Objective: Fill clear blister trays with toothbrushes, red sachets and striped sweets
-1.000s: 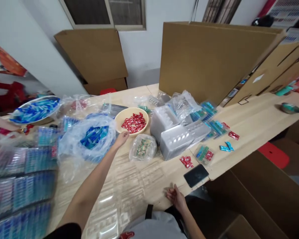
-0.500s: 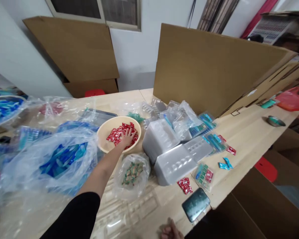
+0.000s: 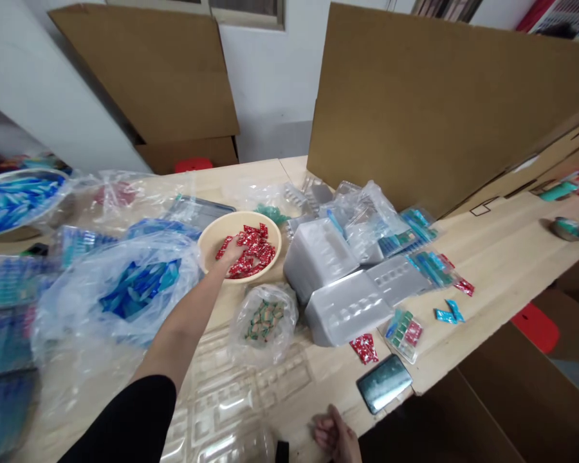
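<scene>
My left hand (image 3: 232, 249) reaches into a cream bowl (image 3: 206, 233) of small red packets (image 3: 257, 252). Its fingers are bunched among the packets at the left side of the pile and look closed on some of them; the fingertips are partly hidden. Near the table's front edge rests my right hand (image 3: 335, 434), its fingers curled in and the thumb stretched out, with nothing visible in it. Below the bowl stands a clear bag of small green-and-tan packets (image 3: 265, 321). Empty clear plastic trays (image 3: 231, 405) lie between the two hands.
Stacked plastic trays (image 3: 318, 254) stand right of the bowl. A bag of blue packets (image 3: 142, 286) lies on the left. A phone (image 3: 384, 383), a filled tray (image 3: 404, 335) and loose red packets (image 3: 365, 348) lie near the front edge. A cardboard sheet (image 3: 434, 109) rises behind.
My left hand has gone from spread fingers over the red packets to bunched fingers at the pile's left side. The view has tilted down, and more of my right hand shows.
</scene>
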The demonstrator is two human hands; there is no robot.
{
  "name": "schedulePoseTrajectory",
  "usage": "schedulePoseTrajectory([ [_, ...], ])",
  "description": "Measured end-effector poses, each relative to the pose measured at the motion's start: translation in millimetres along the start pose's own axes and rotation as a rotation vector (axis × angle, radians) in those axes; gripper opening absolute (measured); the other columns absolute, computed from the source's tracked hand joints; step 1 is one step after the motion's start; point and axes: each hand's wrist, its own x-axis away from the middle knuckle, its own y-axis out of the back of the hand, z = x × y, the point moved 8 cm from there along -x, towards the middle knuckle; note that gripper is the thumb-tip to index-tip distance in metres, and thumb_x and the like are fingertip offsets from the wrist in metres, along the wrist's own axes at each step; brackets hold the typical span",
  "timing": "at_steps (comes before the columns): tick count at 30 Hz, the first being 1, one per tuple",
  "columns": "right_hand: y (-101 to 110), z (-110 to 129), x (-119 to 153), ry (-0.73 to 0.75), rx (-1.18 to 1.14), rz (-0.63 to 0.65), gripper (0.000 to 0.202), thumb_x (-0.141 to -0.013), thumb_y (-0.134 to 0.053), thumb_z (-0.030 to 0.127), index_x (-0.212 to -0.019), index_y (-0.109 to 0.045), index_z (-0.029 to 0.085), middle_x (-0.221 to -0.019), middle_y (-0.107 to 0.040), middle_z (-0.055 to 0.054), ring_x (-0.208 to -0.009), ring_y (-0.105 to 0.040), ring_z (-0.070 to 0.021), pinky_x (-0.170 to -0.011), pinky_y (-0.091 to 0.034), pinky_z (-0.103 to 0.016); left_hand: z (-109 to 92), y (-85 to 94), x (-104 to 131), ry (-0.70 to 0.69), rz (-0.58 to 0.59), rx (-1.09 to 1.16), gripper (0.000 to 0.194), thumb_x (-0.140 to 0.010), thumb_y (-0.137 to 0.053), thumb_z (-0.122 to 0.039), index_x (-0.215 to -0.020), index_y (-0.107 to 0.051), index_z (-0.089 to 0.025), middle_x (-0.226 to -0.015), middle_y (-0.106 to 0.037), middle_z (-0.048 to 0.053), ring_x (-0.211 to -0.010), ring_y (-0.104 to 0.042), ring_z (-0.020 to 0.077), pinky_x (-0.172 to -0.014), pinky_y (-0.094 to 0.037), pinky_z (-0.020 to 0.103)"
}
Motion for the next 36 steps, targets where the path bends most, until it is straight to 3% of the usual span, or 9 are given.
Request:
schedulePoseTrajectory([
  [5, -7, 10, 7, 0.074, 0.048, -0.011, 0.053, -0.039, -0.082, 0.061, -0.055, -0.067, 0.012, -0.057, -0.071, -0.007, -0.051, -0.067, -0.0184, -0.054, -0.054, -0.027, -10, 27.0, 31, 0.166, -0.075, 0.409, 0.023, -0.079, -0.061, -0.016, -0.101, -0.054, -0.016, -0.062, -0.061, -0.003, -0.054, -0.06, 0.0115, -0.061, -0.054, 0.027],
  [11, -37, 30, 34, 0.178, 0.151, 0.109, 0.056, -0.04, -0.083, 0.06, -0.07, -0.072, 0.014, -0.072, -0.075, -0.007, -0.063, -0.069, -0.0196, -0.064, -0.056, -0.031, -57, 41.9, 92, 0.164, -0.089, 0.695, 0.018, -0.078, -0.06, -0.013, -0.096, -0.056, -0.015, -0.062, -0.062, -0.003, -0.052, -0.059, 0.0094, -0.059, -0.053, 0.022],
  [16, -124, 69, 103, 0.392, 0.365, 0.505, 0.05, -0.069, -0.071, 0.056, -0.104, -0.068, 0.02, -0.104, -0.071, -0.012, -0.087, -0.069, -0.024, -0.085, -0.053, -0.043, -66, 38.9, 218, 0.164, -0.038, 0.75, 0.041, -0.064, -0.076, -0.017, -0.102, -0.059, -0.016, -0.076, -0.069, 0.0, -0.058, -0.062, 0.0122, -0.059, -0.053, 0.024],
  [19, -179, 82, 141, 0.511, 0.365, 0.691, 0.064, -0.062, -0.078, 0.052, -0.119, -0.059, 0.027, -0.114, -0.068, -0.009, -0.102, -0.065, -0.0259, -0.09, -0.051, -0.044, -55, 6.5, 309, 0.194, 0.167, 0.665, 0.047, -0.062, -0.08, -0.025, -0.103, -0.062, -0.015, -0.093, -0.07, 0.004, -0.081, -0.065, 0.0171, -0.077, -0.053, 0.029],
  [22, -209, 71, 155, 0.523, 0.362, 0.702, 0.062, -0.059, -0.082, 0.045, -0.115, -0.061, 0.027, -0.11, -0.07, -0.005, -0.104, -0.064, -0.0224, -0.092, -0.05, -0.036, -35, -28.0, 386, 0.242, 0.334, 0.564, 0.046, -0.069, -0.075, -0.034, -0.107, -0.059, -0.017, -0.096, -0.068, 0.005, -0.076, -0.064, 0.016, -0.068, -0.053, 0.027],
  [25, -207, 35, 146, 0.339, 0.351, 0.593, 0.044, -0.059, -0.083, 0.041, -0.095, -0.067, 0.021, -0.082, -0.074, -0.002, -0.073, -0.068, -0.0182, -0.068, -0.055, -0.029, -6, -46.0, 435, 0.35, 0.336, 0.544, 0.05, -0.076, -0.064, -0.043, -0.116, -0.049, -0.017, -0.092, -0.065, 0.005, -0.058, -0.061, 0.0136, -0.051, -0.048, 0.026],
  [28, -194, -1, 138, 0.188, 0.354, 0.54, 0.036, -0.058, -0.082, 0.044, -0.076, -0.067, 0.017, -0.06, -0.07, 0.0, -0.049, -0.062, -0.0162, -0.049, -0.05, -0.027, 21, -44.7, 459, 0.436, 0.215, 0.409, 0.05, -0.079, -0.059, -0.042, -0.118, -0.043, -0.016, -0.087, -0.064, 0.005, -0.056, -0.06, 0.0153, -0.047, -0.046, 0.027],
  [32, -179, -17, 129, 0.135, 0.319, 0.494, 0.037, -0.052, -0.085, 0.042, -0.072, -0.067, 0.017, -0.064, -0.072, -0.002, -0.057, -0.066, -0.0174, -0.054, -0.052, -0.027, 45, -29.8, 472, 0.503, 0.031, 0.336, 0.056, -0.075, -0.066, -0.035, -0.121, -0.04, -0.017, -0.067, -0.061, -0.003, -0.059, -0.06, 0.0166, -0.057, -0.045, 0.027],
  [36, -168, -7, 116, 0.11, 0.275, 0.437, 0.032, -0.057, -0.083, 0.04, -0.074, -0.069, 0.017, -0.066, -0.073, -0.002, -0.056, -0.066, -0.0155, -0.052, -0.052, -0.025, 56, -24.1, 477, 0.577, 0.027, 0.542, 0.046, -0.07, -0.071, -0.038, -0.104, -0.049, -0.016, -0.062, -0.06, -0.003, -0.057, -0.058, 0.0138, -0.057, -0.045, 0.025],
])
